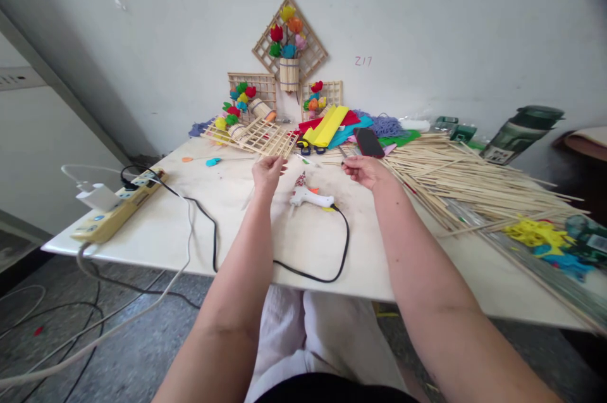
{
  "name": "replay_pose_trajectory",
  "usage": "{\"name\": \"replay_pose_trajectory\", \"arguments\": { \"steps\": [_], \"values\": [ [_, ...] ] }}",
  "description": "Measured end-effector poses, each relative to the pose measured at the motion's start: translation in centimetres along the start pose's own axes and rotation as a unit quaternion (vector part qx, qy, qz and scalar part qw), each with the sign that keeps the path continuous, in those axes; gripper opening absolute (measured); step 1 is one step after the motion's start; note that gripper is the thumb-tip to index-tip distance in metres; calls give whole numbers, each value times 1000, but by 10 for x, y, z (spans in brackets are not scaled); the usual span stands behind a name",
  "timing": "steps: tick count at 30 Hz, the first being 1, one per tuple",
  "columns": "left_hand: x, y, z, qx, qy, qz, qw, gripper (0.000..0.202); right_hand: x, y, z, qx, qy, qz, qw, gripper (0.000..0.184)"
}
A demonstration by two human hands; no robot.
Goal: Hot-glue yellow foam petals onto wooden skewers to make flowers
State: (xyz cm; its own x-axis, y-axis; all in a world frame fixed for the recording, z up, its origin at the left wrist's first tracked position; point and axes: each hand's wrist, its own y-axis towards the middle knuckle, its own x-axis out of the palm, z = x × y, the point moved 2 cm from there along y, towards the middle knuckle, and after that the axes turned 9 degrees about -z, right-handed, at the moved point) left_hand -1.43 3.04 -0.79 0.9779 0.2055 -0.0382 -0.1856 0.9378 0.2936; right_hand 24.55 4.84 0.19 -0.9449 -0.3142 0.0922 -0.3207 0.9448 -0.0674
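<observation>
My left hand (269,174) is closed, fingertips pressed together, just in front of the near corner of a wooden lattice panel (268,136). Whatever it pinches, if anything, cannot be made out. My right hand (364,172) is also pinched closed, a tiny dark spot showing at its fingertips, too small to name. Between the hands a white hot glue gun (313,198) lies on the table, its black cord curving toward the front edge. Black-handled scissors (310,150) rest behind it. A blue petal-shaped piece (213,162) lies left of my left hand.
Several thin wooden sticks (455,175) spread over the right side, near a phone (368,142) and folded yellow paper (325,126). A power strip (118,207) with cords sits on the left edge. A lattice with colourful flowers (289,36) hangs on the wall; a dark bottle (524,134) stands tilted.
</observation>
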Motion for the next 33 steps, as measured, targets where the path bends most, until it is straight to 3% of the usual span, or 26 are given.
{"name": "replay_pose_trajectory", "arguments": {
  "steps": [4, 9, 13, 18, 21, 24, 28, 33],
  "values": [
    [13, -13, 14, -1, -79, -111, 991, 37, 27, -4, -5, 17, -34, -117, 992, 16],
    [25, -21, 21, -21, -95, -198, 975, 42, 55, -11, -11, 19, -113, -232, 966, 23],
    [31, -24, 23, -11, -70, -228, 971, 40, 70, -14, -12, 38, -146, -269, 951, 24],
    [30, -25, 26, -27, -118, -214, 969, 34, 76, -16, -12, 45, -162, -289, 942, 27],
    [28, -26, 27, -65, -163, -228, 958, 33, 70, -16, -16, 20, -136, -241, 961, 31],
    [31, -31, 28, -104, -179, -300, 931, 32, 65, -12, -17, -15, -57, -146, 988, 33],
    [38, -38, 30, -144, -131, -392, 899, 29, 70, -6, -12, -41, -27, -95, 994, 25],
    [41, -40, 26, -152, -128, -393, 898, 25, 74, -2, -10, -58, -35, -57, 996, 19]
  ]
}}
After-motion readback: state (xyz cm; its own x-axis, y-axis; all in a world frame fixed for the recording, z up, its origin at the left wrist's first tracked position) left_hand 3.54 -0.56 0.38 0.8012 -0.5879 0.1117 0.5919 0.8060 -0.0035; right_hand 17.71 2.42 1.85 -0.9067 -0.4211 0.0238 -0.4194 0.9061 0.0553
